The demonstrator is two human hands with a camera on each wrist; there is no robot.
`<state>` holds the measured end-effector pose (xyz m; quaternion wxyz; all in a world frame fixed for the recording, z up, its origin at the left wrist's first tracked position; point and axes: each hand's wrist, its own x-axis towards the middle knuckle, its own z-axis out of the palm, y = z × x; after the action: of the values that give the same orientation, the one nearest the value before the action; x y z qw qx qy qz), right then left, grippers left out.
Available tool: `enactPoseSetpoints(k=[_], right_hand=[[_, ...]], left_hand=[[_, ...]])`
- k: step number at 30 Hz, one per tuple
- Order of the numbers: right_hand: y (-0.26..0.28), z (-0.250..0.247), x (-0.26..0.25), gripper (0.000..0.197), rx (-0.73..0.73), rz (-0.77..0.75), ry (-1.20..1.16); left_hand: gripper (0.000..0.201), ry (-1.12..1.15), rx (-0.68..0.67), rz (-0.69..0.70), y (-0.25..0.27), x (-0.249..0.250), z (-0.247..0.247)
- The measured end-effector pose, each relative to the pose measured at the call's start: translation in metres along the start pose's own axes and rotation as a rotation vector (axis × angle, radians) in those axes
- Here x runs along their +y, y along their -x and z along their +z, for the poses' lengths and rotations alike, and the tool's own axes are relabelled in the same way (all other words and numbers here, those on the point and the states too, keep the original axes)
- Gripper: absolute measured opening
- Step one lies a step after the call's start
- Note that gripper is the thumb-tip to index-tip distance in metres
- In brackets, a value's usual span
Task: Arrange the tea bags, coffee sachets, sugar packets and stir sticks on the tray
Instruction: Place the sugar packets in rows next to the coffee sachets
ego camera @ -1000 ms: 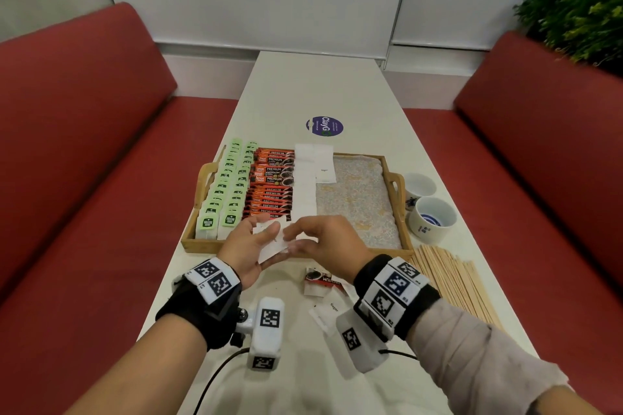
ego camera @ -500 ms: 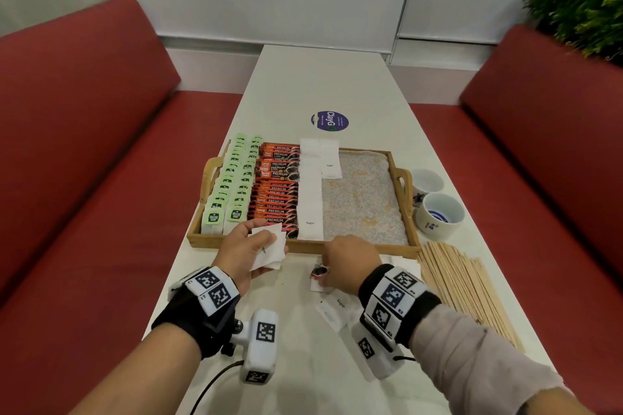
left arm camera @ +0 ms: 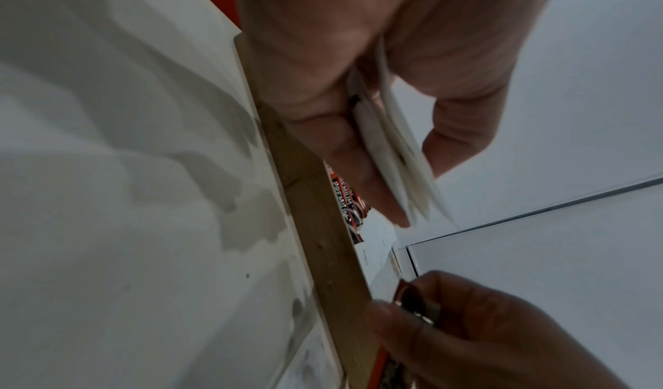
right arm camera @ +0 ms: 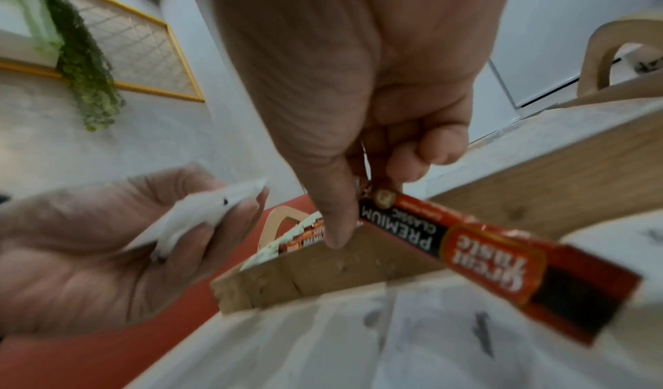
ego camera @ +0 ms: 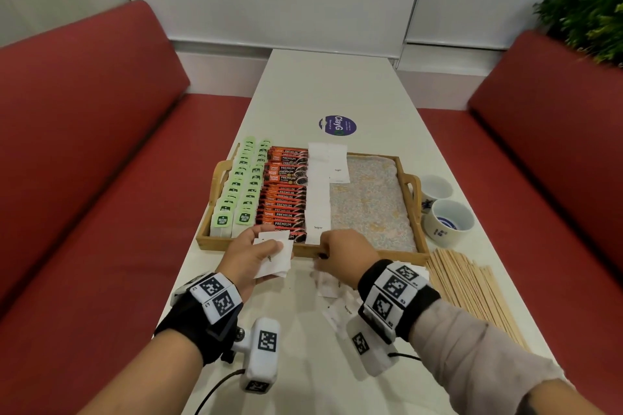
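Wooden tray (ego camera: 409, 251): right half bare liner, open room above it. Left half packed: tea bags (ego camera: 236, 199), coffee sachets (ego camera: 286, 199), white sugar packets (ego camera: 318, 192) in rows up to near rim. Both hands crowd near rim: left hand (ego camera: 251, 256) with white packets, right hand (ego camera: 347, 254) with sachet. Right of tray: two cups (ego camera: 446, 212) just beside handle, stir sticks (ego camera: 472, 290) spread toward table edge. Loose packets (ego camera: 332, 293) on table under right wrist. Far table (ego camera: 337, 84) open beyond tray.
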<state>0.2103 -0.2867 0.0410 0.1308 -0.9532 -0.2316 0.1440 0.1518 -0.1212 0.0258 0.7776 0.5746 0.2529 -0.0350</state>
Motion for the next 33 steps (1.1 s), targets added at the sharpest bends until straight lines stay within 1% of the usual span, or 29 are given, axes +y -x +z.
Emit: enactPoseSetpoints(k=[2, 7, 9, 10, 14, 16, 18, 20, 22, 24, 26, 28, 30, 33], right_hand=[[-0.004, -0.01, 0.001, 0.02, 0.027, 0.018, -0.1], [-0.014, -0.035, 0.004, 0.012, 0.241, 0.034, -0.422], [-0.02, -0.045, 0.004, 0.007, 0.302, 0.046, -0.582], [-0.022, -0.049, 0.003, 0.008, 0.323, 0.052, -0.657], [-0.033, -0.058, -0.002, 0.022, 0.332, 0.094, -0.909], [-0.04, -0.057, -0.004, 0.023, 0.327, 0.106, -0.978], [-0.048, -0.056, -0.005, 0.018, 0.318, 0.107, -1.015], [-0.055, -0.055, -0.005, 0.015, 0.311, 0.107, -1.043], [-0.063, -0.055, -0.003, 0.013, 0.307, 0.101, -1.011], [-0.071, -0.057, 0.002, 0.007, 0.281, 0.095, -0.865], [-0.08, -0.058, 0.008, 0.004, 0.213, 0.084, -0.717], [-0.09, -0.058, 0.011, 0.003, 0.153, 0.078, -0.635], [-0.101, -0.058, 0.012, 0.003, 0.158, 0.086, -0.605], [-0.121, -0.055, 0.012, 0.006, 0.226, 0.121, -0.567]], left_hand=[[0.032, -0.003, -0.002, 0.004, 0.0, 0.002, -0.001], [0.033, 0.004, -0.032, 0.016, -0.001, 0.012, -0.003], [0.034, 0.008, -0.048, 0.024, -0.002, 0.017, -0.004], [0.034, 0.008, -0.058, 0.031, -0.003, 0.019, -0.003], [0.033, -0.007, -0.126, 0.062, -0.008, 0.029, -0.001], [0.033, -0.013, -0.163, 0.07, -0.013, 0.034, 0.0], [0.035, -0.012, -0.192, 0.082, -0.019, 0.039, 0.001], [0.038, -0.018, -0.223, 0.094, -0.028, 0.042, 0.0], [0.041, -0.032, -0.235, 0.102, -0.037, 0.045, -0.002], [0.042, -0.022, -0.226, 0.102, -0.047, 0.048, -0.005], [0.041, 0.002, -0.219, 0.097, -0.055, 0.052, -0.007], [0.041, -0.004, -0.195, 0.105, -0.064, 0.055, -0.008], [0.04, -0.022, -0.155, 0.138, -0.073, 0.057, -0.01], [0.038, -0.053, -0.082, 0.185, -0.083, 0.06, -0.016]])
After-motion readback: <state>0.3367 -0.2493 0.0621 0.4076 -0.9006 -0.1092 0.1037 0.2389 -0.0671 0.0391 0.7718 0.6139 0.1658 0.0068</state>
